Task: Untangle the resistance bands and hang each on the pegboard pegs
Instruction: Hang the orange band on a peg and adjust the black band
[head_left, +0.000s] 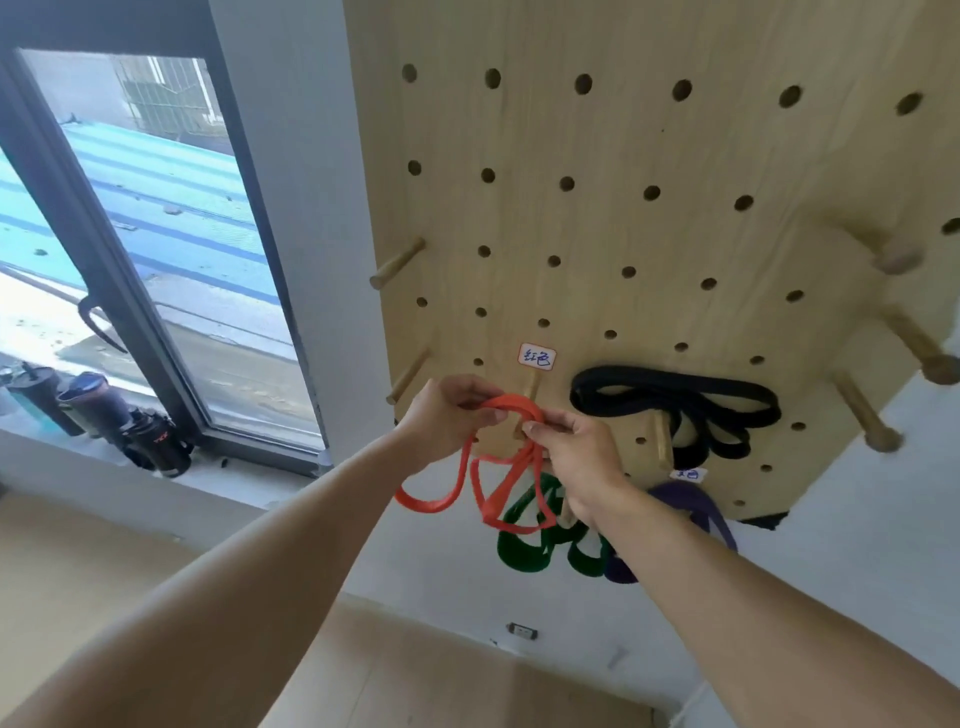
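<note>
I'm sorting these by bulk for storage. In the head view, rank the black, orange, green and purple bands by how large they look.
1. black band, widest spread across the pegboard
2. orange band, held by both hands
3. green band
4. purple band
Green and purple are partly hidden behind the right hand, so their order is unsure.

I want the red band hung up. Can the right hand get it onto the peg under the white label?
Probably yes. The right hand and left hand hold the red band right at that peg, which looks bare.

Bright daylight enters from the window (156, 234) at nine o'clock. Shadows are soft. The edges bend strongly, and pegs (901, 254) at three o'clock look blurred.
</note>
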